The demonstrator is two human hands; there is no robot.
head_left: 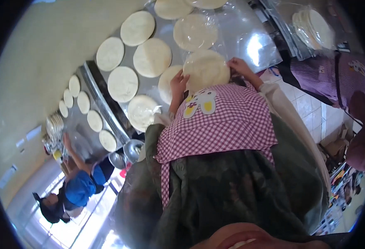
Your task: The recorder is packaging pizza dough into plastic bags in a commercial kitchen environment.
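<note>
past our checked apron (220, 128), our left hand (178, 85) and right hand (239, 67) touch opposite edges of 1 pale disc (207, 68) on the worktop (242, 23); we cannot tell whether the fingers (177, 77) grip. beyond lies another disc (195, 32).

Between the left hand (179, 85) and the right hand (237, 67), the near edge of the middle round (206, 71) lies hidden behind the checked apron (220, 124); whether the fingertips pinch dough or clear film (221, 43) is too small to tell. The neighbouring round (164, 85) is partly covered by the left hand. Beyond the hands, two far rounds (the left one (173, 8) showing more) are cut off by the upper edge. Right of the right hand, glare washes out part of the surface (240, 29). Far left of the hands, small goods (51, 145) blur together; far right and nearer, clutter (340, 199) remains unidentifiable.
</note>
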